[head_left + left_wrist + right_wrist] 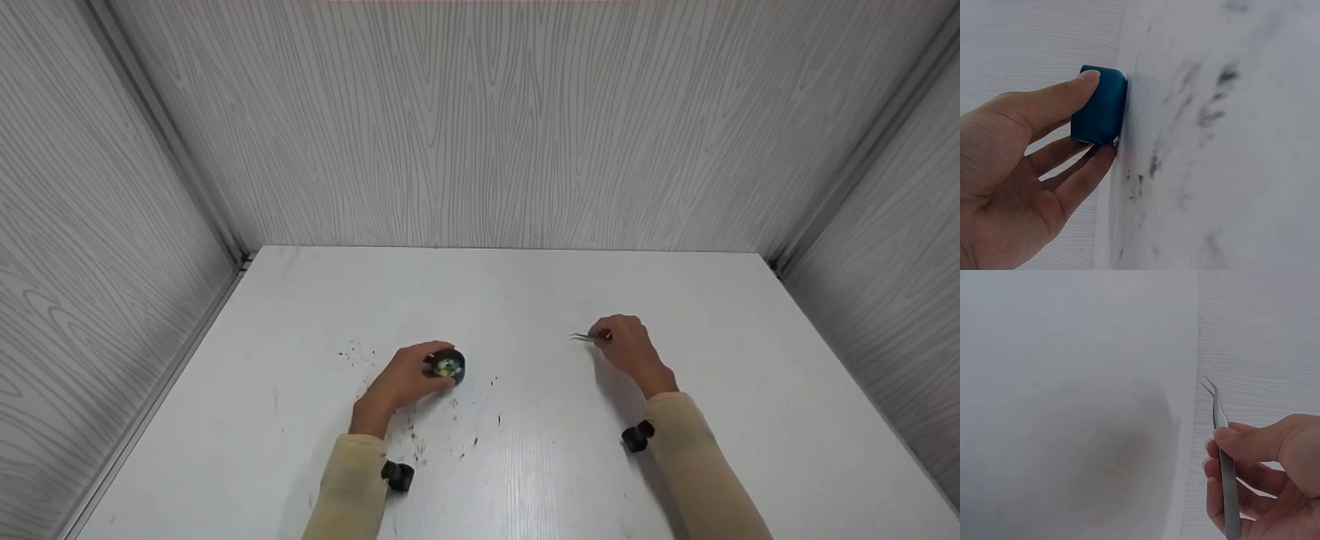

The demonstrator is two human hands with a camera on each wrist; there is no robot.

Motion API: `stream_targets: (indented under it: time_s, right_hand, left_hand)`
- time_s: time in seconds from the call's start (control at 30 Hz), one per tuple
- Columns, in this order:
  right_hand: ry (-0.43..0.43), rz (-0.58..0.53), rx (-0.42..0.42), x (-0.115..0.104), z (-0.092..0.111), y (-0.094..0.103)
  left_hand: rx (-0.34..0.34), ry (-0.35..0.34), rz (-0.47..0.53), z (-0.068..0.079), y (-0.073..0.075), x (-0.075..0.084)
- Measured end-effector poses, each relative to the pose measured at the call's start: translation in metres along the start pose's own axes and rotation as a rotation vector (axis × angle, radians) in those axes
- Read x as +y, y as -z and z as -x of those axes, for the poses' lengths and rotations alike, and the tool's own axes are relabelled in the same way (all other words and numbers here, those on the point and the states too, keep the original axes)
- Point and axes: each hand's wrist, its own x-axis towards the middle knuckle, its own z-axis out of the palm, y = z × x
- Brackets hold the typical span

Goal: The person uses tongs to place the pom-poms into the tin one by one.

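My left hand [403, 381] grips a small round teal container [1100, 107], thumb on one side and fingers on the other. The container's base is right at the white tabletop [525, 292]. Pale yellow and greenish small pieces [448, 367] show inside its dark opening in the head view. Off to the right, my right hand [628, 349] pinches a pair of metal tweezers [1230, 495] between thumb and fingers, above the table. Their bent tips [1208, 385] point left in the head view and stand slightly apart, with nothing visible between them.
Dark specks and smudges [416, 442] mark the tabletop around the left hand. Grey wood-grain panels [480, 127] rise at the back and both sides of the table. A small black device [397, 476] sits at the left wrist, and another [637, 436] at the right.
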Motion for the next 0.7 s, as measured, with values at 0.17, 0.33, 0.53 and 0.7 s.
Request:
stream_targets:
  time_s: [0.17, 0.33, 0.53, 0.7]
  right_hand:
    - [-0.017, 0.004, 0.013, 0.0077, -0.0019, 0.0]
    - [-0.036, 0.007, 0.002, 0.0108, -0.0015, -0.0001]
    - [-0.028, 0.062, -0.01, 0.0077, -0.0002, 0.0003]
    - [-0.068, 0.106, -0.031, 0.0052, 0.0007, 0.0001]
  left_hand:
    - [0.006, 0.007, 0.005, 0.0003, -0.0007, 0.0001]
    - [-0.003, -0.004, 0.019, 0.0003, -0.0004, -0.0007]
    - [-0.02, -0.016, 0.039, -0.0006, 0.0011, -0.0034]
    - [-0.023, -0.016, 0.022, 0.0, 0.0014, -0.0033]
